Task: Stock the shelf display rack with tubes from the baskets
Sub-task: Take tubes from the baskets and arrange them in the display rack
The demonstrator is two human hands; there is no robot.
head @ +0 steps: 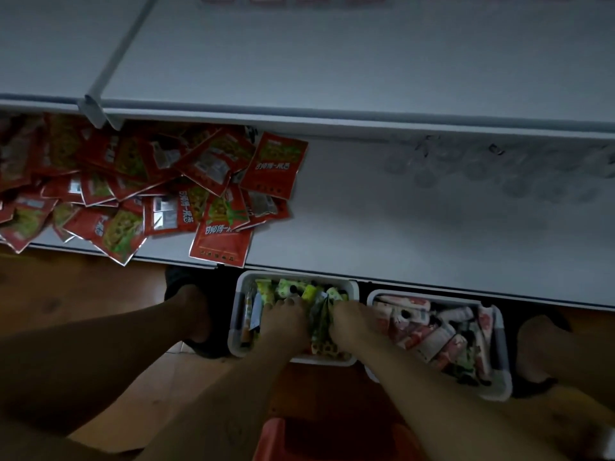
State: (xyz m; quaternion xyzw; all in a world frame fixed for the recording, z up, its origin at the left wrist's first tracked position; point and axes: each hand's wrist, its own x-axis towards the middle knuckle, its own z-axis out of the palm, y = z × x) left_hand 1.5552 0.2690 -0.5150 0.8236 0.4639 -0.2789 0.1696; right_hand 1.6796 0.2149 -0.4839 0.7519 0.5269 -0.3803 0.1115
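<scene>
Tubes fill two white baskets on the wooden floor, just below the front edge of the lower shelf (399,234); green tubes (321,322) lie in the left basket (351,287), red tubes (429,331) in the right basket (502,377); both hands reach into the left basket, side by side; the left hand (286,322) has its grip curled down onto the green tubes; the right hand (354,322) grips the same bunch from the other side; red packets (166,181) are heaped on the shelf's left part; the upper shelf (332,61) juts out above; a red stool (299,437) shows under the forearms.
</scene>
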